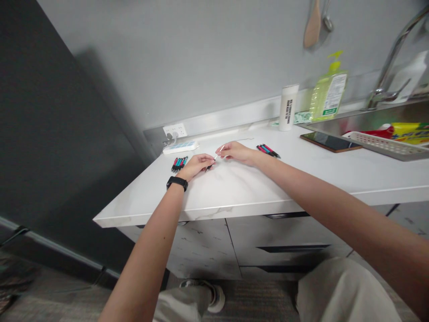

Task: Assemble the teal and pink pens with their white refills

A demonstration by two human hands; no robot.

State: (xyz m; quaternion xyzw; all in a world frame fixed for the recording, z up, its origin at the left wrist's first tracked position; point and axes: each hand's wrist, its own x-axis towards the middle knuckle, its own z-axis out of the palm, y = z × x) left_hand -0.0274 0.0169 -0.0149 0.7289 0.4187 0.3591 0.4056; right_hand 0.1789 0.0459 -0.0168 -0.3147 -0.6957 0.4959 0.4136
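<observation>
The room is bright under soft, even light; the grey wall carries a gentle shadow beside the dark panel, and a pale glare lies along the steel sink. The white countertop bends slightly toward the edges of the wide view; the floor at lower left goes blurry, while the left hand looks fairly sharp.

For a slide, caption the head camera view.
Left hand and right hand hold a slim pen between two pen groups on a white countertop.
</observation>
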